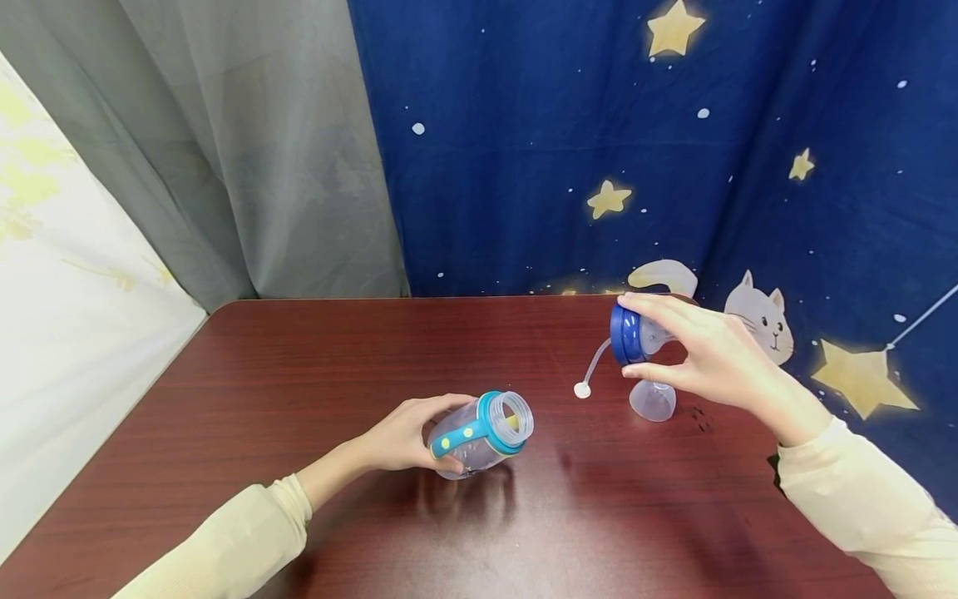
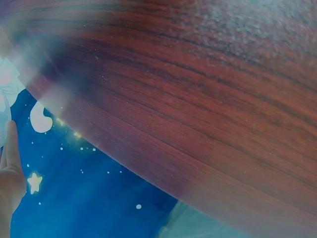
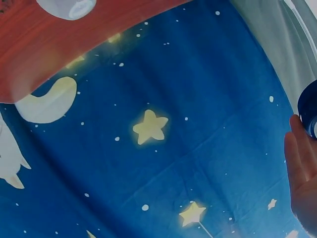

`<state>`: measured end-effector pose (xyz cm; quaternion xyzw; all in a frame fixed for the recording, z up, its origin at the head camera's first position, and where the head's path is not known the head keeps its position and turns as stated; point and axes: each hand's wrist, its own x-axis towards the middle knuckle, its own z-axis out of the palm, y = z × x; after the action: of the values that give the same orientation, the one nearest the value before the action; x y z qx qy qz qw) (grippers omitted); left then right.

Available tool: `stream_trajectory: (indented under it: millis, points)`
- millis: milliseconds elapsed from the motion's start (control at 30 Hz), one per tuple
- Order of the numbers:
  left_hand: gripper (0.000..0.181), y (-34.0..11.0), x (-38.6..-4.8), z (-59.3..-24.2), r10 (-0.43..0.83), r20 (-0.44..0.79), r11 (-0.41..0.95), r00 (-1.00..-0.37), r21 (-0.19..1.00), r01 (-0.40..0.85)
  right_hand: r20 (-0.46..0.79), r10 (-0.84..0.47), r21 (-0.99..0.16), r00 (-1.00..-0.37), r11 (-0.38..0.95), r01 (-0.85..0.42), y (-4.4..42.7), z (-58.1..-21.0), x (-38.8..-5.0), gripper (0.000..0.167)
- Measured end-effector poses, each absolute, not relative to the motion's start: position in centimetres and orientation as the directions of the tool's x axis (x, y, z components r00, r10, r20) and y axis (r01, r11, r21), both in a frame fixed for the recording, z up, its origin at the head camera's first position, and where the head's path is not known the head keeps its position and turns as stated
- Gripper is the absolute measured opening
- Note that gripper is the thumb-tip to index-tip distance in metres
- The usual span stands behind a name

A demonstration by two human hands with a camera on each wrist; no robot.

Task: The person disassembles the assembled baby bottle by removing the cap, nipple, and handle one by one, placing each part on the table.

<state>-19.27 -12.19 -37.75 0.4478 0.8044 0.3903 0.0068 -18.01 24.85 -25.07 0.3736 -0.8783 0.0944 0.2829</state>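
Observation:
My left hand (image 1: 415,433) grips a clear baby bottle (image 1: 475,445) with a teal collar and a teal handle dotted yellow. The bottle is tilted, its uncapped threaded mouth facing right, low over the table. To the right, my right hand (image 1: 711,349) holds a blue bottle cap (image 1: 627,334) by its rim between thumb and fingers. A thin straw with a white weighted end (image 1: 582,389) hangs from the cap's left side. Below that hand a clear dome-shaped cover (image 1: 653,401) stands on the table. In the right wrist view, part of the blue cap (image 3: 308,109) shows at the fingertips.
A dark red wooden table (image 1: 314,358) spreads under both hands. Behind it hang a grey curtain (image 1: 292,166) and a blue curtain (image 1: 516,166) with stars and a cat. A white cloth (image 1: 67,333) hangs at the left.

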Motion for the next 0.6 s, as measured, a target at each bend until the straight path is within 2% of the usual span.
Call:
stream_trajectory:
  millis: [600]
  points:
    - [0.073,-12.2,-19.1,-37.9,0.723,0.335,0.296,-0.604,0.64,0.709,0.522,-0.597,-0.008,-0.61,0.711,-0.703,26.0,-27.6,-17.7,0.079]
